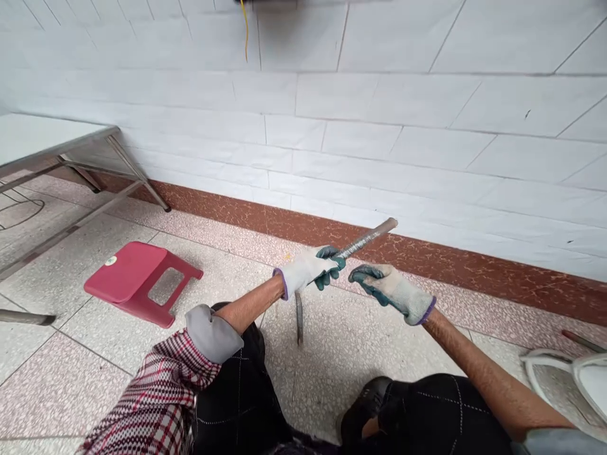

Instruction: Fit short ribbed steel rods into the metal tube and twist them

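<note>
- Low above the speckled floor tiles (71,379), in front of the person's knees, the left hand (308,268) is closed around a metal rod (367,238). It wears a white knit glove with dark green coated fingers and a purple cuff edge.
- The rod slants up and to the right from that fist, and its free end stands before the brown skirting band (474,265) of the wall.
- A thin grey bar (299,319) runs down from under the left hand to the floor. The glove hides whether it is joined to the rod.
- The right hand (391,289), in a matching glove, sits just beside and below the rod. Its fingers are loosely curled and apart, holding nothing, and I cannot tell whether a fingertip brushes the rod.
- A small round sticker (110,260) with a green edge sits on the red plastic stool (135,281), too small to read. The stool lies tipped on the floor to the left, well apart from the hands.
- A folding table (57,136) with a pale top and metal legs stands at the far left.
- A yellow cable (246,31) hangs down the white tiled wall (427,114) at the top.
- Part of a white plastic chair (564,370) shows at the right edge.
</note>
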{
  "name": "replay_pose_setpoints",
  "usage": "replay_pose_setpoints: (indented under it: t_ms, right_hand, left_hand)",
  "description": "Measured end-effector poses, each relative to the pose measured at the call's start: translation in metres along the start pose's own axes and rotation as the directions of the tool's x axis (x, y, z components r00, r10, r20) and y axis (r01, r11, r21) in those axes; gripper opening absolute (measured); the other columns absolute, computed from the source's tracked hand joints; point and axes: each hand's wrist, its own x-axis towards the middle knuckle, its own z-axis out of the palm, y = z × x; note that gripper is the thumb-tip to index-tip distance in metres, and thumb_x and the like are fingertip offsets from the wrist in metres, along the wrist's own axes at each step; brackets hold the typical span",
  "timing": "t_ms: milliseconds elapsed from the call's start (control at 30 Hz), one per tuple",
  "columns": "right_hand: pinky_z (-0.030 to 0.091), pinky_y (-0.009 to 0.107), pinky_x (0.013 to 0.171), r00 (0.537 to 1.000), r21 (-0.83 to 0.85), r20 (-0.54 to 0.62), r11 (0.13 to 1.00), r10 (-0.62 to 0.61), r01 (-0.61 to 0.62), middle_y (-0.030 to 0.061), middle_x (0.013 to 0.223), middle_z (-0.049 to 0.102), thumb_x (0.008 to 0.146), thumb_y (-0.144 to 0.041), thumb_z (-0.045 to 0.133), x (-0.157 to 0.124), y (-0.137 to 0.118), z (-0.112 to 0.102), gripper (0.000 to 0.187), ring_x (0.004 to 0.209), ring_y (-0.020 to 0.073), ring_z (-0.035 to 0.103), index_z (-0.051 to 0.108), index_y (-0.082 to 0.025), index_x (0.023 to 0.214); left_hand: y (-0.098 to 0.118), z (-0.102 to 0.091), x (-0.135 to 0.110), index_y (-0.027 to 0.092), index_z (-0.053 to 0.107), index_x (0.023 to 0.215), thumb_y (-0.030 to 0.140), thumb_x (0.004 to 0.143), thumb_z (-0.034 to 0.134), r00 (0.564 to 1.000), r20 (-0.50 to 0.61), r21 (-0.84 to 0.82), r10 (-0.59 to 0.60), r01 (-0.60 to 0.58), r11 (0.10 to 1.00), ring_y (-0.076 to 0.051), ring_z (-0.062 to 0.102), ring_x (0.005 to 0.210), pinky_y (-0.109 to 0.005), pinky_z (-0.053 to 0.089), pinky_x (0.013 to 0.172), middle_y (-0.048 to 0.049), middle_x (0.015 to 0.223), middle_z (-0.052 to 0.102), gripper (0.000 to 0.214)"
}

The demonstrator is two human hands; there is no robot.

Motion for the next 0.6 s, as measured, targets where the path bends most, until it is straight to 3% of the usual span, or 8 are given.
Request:
replay_pose_setpoints:
  t_ms: [67,133,233,300,433,533,600]
  right_hand:
    - [0.029,0.022,0.039,1.0,-0.043,0.021,0.999,0.02,-0.019,-0.0006,0.061,0.05,0.075,-0.042,0.065,-0.005,0.006,-0.004,0.036,0.047,0.0099,0.041,0.074,-0.015,0.095]
    - [0.032,0.024,0.04,0.997,-0.067,0.08,0.998,0.023,-0.018,0.0017,0.063,0.052,0.075,-0.041,0.065,-0.009,0.01,-0.009,0.034,0.049,0.0114,0.043,0.075,-0.015,0.094]
    - [0.036,0.025,0.045,0.979,-0.143,0.204,0.989,-0.003,0.033,0.0057,0.068,0.06,0.065,-0.037,0.072,-0.01,0.016,-0.017,0.027,0.056,0.0147,0.05,0.077,-0.018,0.085]
    - [0.033,0.025,0.045,0.972,-0.215,0.229,0.977,0.046,0.004,0.0041,0.067,0.06,0.067,-0.039,0.071,-0.008,0.022,-0.019,0.028,0.055,0.014,0.047,0.077,-0.019,0.086]
    - [0.029,0.027,0.047,0.974,-0.337,0.2,0.941,0.106,-0.033,0.0017,0.064,0.056,0.076,-0.046,0.063,-0.004,0.029,-0.012,0.033,0.054,0.0131,0.041,0.077,-0.018,0.086]
    - [0.039,0.029,0.057,0.977,-0.358,0.214,0.931,0.013,0.066,0.0035,0.073,0.064,0.079,-0.048,0.06,-0.006,0.021,0.0,0.032,0.063,0.0166,0.051,0.074,-0.019,0.082]
    - [0.046,0.032,0.067,0.973,-0.351,0.225,0.928,-0.046,0.125,0.0048,0.08,0.07,0.083,-0.049,0.057,-0.009,0.011,0.005,0.033,0.073,0.0202,0.059,0.073,-0.02,0.084]
  left_hand:
    - [-0.002,0.005,-0.002,0.016,0.059,0.094,0.016,0.083,0.059,0.996,0.087,0.027,-0.022,0.02,0.999,-0.007,0.055,0.052,-0.019,0.046,0.047,0.0012,0.078,0.06,0.011]
    - [-0.007,0.01,-0.008,0.017,0.059,0.09,0.02,0.084,0.058,0.989,0.13,0.094,-0.065,0.053,0.994,-0.006,0.045,0.045,-0.019,0.037,0.039,0.0026,0.072,0.056,0.007]
    - [-0.02,0.013,-0.02,0.02,0.064,0.097,0.034,0.088,0.058,0.982,0.156,0.4,-0.109,0.038,0.916,-0.008,0.039,0.043,-0.02,0.032,0.038,0.0035,0.067,0.054,0.018]
    - [-0.031,0.012,-0.026,0.021,0.069,0.097,0.037,0.085,0.064,0.986,0.129,0.596,-0.11,0.011,0.803,-0.011,0.049,0.049,-0.021,0.038,0.044,0.0008,0.067,0.058,0.021]
    - [-0.047,0.004,-0.028,0.017,0.072,0.085,0.033,0.077,0.073,0.993,0.034,0.737,-0.114,0.052,0.674,-0.023,0.063,0.066,-0.03,0.049,0.059,-0.0065,0.065,0.063,0.018]
    - [-0.038,-0.011,-0.017,0.012,0.07,0.078,0.027,0.075,0.074,0.985,-0.131,0.866,-0.11,0.168,0.471,-0.035,0.068,0.082,-0.04,0.052,0.071,-0.0159,0.07,0.066,0.015]
    - [-0.021,-0.023,-0.009,0.01,0.071,0.085,0.022,0.078,0.07,0.98,-0.192,0.857,-0.045,0.19,0.478,-0.036,0.068,0.092,-0.041,0.052,0.076,-0.0202,0.084,0.07,0.014]
